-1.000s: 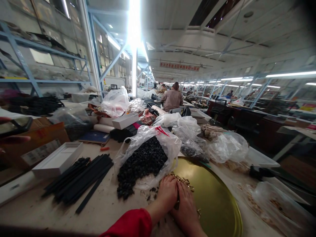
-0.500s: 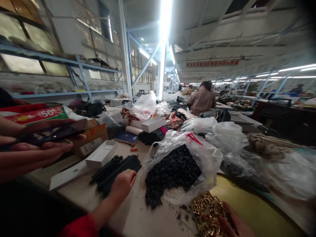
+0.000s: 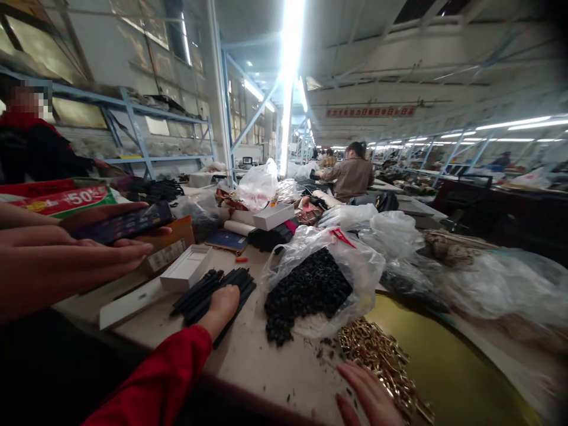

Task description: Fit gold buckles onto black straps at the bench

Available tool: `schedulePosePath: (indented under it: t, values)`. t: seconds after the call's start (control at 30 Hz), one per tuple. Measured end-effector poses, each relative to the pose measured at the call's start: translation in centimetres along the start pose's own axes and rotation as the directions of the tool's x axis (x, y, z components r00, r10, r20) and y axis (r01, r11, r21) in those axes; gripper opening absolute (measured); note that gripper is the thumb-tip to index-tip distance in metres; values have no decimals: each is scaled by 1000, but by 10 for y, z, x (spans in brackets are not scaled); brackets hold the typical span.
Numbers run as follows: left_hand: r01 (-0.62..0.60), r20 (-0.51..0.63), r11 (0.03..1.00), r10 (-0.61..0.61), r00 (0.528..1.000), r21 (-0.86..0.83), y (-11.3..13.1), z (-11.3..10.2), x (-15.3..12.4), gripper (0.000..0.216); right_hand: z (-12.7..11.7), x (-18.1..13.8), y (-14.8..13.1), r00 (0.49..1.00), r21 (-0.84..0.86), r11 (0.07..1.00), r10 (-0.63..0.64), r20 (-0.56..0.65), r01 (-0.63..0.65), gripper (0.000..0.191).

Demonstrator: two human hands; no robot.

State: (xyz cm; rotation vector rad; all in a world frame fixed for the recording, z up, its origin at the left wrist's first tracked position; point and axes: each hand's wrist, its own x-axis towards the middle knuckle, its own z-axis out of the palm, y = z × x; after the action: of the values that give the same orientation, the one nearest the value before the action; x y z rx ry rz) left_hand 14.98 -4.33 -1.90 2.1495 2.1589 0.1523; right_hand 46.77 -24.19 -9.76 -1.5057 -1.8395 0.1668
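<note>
My left hand (image 3: 225, 305), coming out of a red sleeve, is closed over a pile of black strips (image 3: 202, 299) on the table; its fingertips are partly hidden. Beside the pile, to its right, a clear plastic bag (image 3: 366, 275) lies spread with many small black pieces (image 3: 306, 287) in and spilling out of it. My right hand (image 3: 370, 393) has its fingers apart at the near edge of a heap of gold metal hardware pieces (image 3: 377, 349). The heap rests on a round yellow-gold tray (image 3: 444, 349).
Another person's hands (image 3: 110, 254) hold a phone (image 3: 126, 225) at the left. A white box (image 3: 186, 269) and its lid (image 3: 131, 305) stand beside the strips. Plastic bags (image 3: 394, 236) crowd the right. A worker in brown (image 3: 352, 177) sits beyond; another person (image 3: 39, 142) stands at left.
My left hand has moved back and left onto the black strips. My right hand has drawn away from the gold pieces toward the left. A person has come into view at far left.
</note>
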Motion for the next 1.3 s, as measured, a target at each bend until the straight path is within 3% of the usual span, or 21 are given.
schedulePosePath:
  t: [0.07,0.17,0.23,0.3,0.33,0.37,0.43,0.47,0.53,0.63,0.77,0.87,0.97,1.03,1.1,1.2,1.3]
  values:
    - [-22,-38,998,20,999,-64,2,-19,-8,23,13,0,-28,997,102,994,-46,62,40,31]
    - [-113,-81,970,98,992,-214,11,-42,-40,23,25,6,-58,989,312,938,140,53,-150,32]
    - [-201,-29,915,204,979,-349,25,-44,-74,21,26,15,-72,940,490,805,326,103,-333,42]
    - [-215,87,832,299,950,-512,43,-33,-112,19,22,27,-82,874,641,603,407,266,-476,53]
    - [-64,227,675,333,915,-735,53,-23,-129,18,19,32,-85,846,688,505,407,343,-522,55]
    - [137,358,494,388,849,-859,62,-13,-145,17,17,37,-87,825,719,422,405,395,-552,53]
    - [431,482,221,468,741,-875,76,7,-167,20,13,44,-89,789,751,304,424,444,-586,45]
    - [525,516,135,496,699,-841,81,14,-174,23,12,45,-89,766,755,253,443,466,-606,41]
    - [629,558,51,521,646,-776,88,24,-181,27,11,45,-86,709,740,155,465,530,-655,36]
    - [701,615,36,515,598,-712,92,27,-179,27,15,43,-80,654,714,86,490,576,-694,34]
    - [751,655,21,507,560,-659,97,25,-172,20,23,46,-70,633,701,91,522,571,-707,36]
    - [828,682,-55,539,495,-557,102,24,-165,15,29,51,-65,637,687,130,525,564,-715,37]
    - [911,725,-113,570,386,-396,104,22,-156,25,33,56,-63,665,645,253,513,543,-721,37]
    - [936,752,-168,560,349,-309,101,20,-150,25,33,63,-61,691,595,364,494,528,-716,35]
    - [920,762,-261,517,390,-294,95,19,-145,16,30,76,-54,731,508,527,494,470,-682,30]
    - [804,728,-419,371,576,-422,85,18,-136,7,26,105,-40,822,282,777,489,292,-562,25]
    - [656,658,-513,215,722,-553,77,15,-122,15,33,137,-31,876,68,889,430,219,-453,22]
